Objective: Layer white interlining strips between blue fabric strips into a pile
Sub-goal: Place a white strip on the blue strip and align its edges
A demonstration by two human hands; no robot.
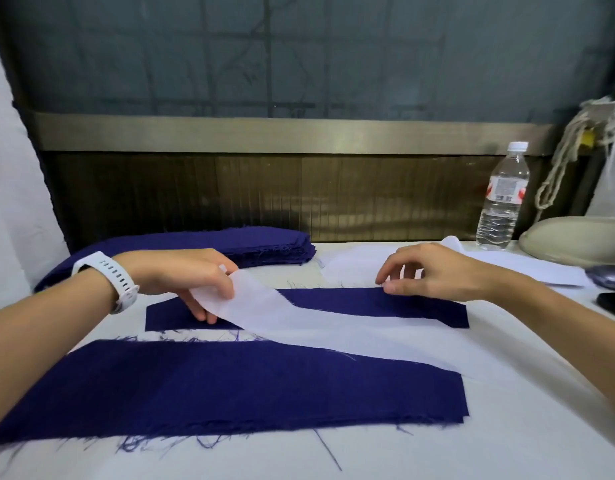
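A white interlining strip (299,323) runs slantwise across the table, from my left hand (192,275) down to the right. My left hand pinches its upper end, lifted off the cloth. Under it lies a narrow blue fabric strip (385,303), and my right hand (427,271) pinches that strip's far edge with fingertips. A wider blue fabric pile (230,386) with frayed edges lies nearer to me. A thick stack of blue strips (264,247) sits at the back left. More white interlining (361,265) lies at the back, behind my right hand.
A clear water bottle (501,199) stands at the back right beside a beige rounded object (576,240). A dark shiny object (607,277) and a black item (612,303) lie at the right edge. A white cloth covers the table (472,427). A dark panel runs behind.
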